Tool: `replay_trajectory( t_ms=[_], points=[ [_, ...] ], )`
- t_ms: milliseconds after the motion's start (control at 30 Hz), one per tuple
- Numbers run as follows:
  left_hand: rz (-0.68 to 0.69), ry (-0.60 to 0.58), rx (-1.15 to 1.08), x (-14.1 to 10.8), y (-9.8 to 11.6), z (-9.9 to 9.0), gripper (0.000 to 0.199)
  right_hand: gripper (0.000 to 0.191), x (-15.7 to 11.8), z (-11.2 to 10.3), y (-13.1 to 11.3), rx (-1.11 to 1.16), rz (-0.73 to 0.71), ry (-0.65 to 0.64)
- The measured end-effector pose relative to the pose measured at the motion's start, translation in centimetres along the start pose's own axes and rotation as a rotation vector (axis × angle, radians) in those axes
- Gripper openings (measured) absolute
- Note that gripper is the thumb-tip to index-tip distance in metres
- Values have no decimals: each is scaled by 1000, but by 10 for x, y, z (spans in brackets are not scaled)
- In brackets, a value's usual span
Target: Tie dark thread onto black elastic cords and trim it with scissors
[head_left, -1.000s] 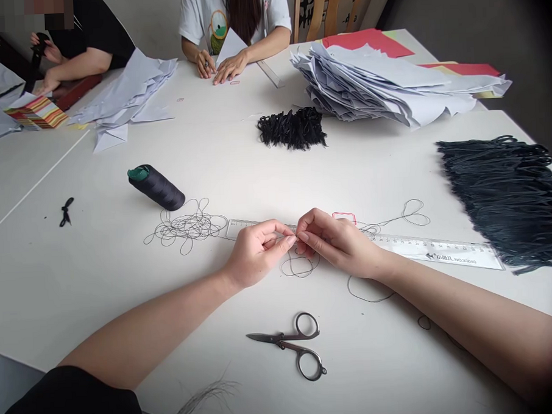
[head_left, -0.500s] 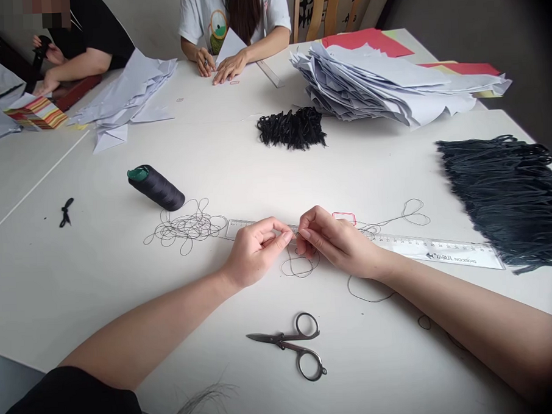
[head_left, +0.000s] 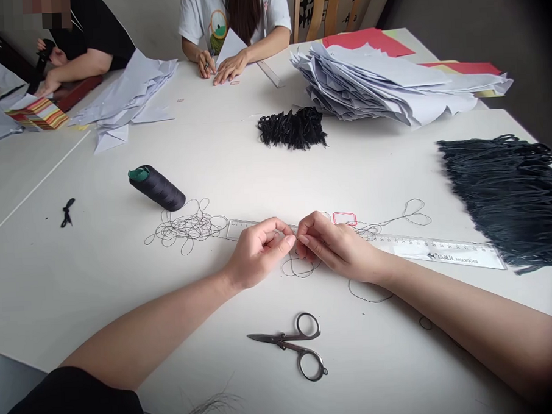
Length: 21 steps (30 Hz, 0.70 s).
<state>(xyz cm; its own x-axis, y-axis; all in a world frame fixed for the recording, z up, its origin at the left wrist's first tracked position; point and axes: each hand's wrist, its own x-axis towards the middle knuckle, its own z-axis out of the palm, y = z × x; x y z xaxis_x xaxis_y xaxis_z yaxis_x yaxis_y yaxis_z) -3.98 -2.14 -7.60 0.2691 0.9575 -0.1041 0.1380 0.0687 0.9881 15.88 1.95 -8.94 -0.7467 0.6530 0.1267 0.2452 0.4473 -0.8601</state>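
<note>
My left hand (head_left: 260,253) and my right hand (head_left: 337,247) meet above a clear plastic ruler (head_left: 438,250), their fingertips pinched together on a fine black thread (head_left: 300,266). Any needle there is too small to tell. A loose tangle of the same thread (head_left: 186,228) lies left of my hands, and more loops trail to the right. A small red rectangular outline (head_left: 345,218) sits just beyond my right hand. Below my hands rest a pair of small steel scissors (head_left: 295,346). A dark thread spool (head_left: 157,188) lies on its side at the left.
A tall stack of pale paper sheets (head_left: 380,86) and a bundle of black loops (head_left: 292,129) stand ahead. A long dark cord hank (head_left: 502,203) lies at the right. A co-worker's hands (head_left: 219,66) rest on paper across the white table (head_left: 69,283).
My hands have shifted only slightly, with the fingertips staying together over the ruler. The scissors, spool and thread tangle have not visibly moved on the table.
</note>
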Motion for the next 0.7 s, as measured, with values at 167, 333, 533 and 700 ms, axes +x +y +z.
replay_trajectory(
  t_ms=[167,333,533,700],
  points=[
    [-22,-12,4,0,-1,2,17,9,0,0,0,1,-10,3],
    [-19,-8,17,1,-2,1,18,8,0,0,0,7,-2,-4],
    [-1,-35,-24,0,-1,1,19,7,1,1,1,-1,-21,-10],
    [23,-17,-2,2,-1,1,18,6,0,0,0,-2,-35,-11]
  ],
)
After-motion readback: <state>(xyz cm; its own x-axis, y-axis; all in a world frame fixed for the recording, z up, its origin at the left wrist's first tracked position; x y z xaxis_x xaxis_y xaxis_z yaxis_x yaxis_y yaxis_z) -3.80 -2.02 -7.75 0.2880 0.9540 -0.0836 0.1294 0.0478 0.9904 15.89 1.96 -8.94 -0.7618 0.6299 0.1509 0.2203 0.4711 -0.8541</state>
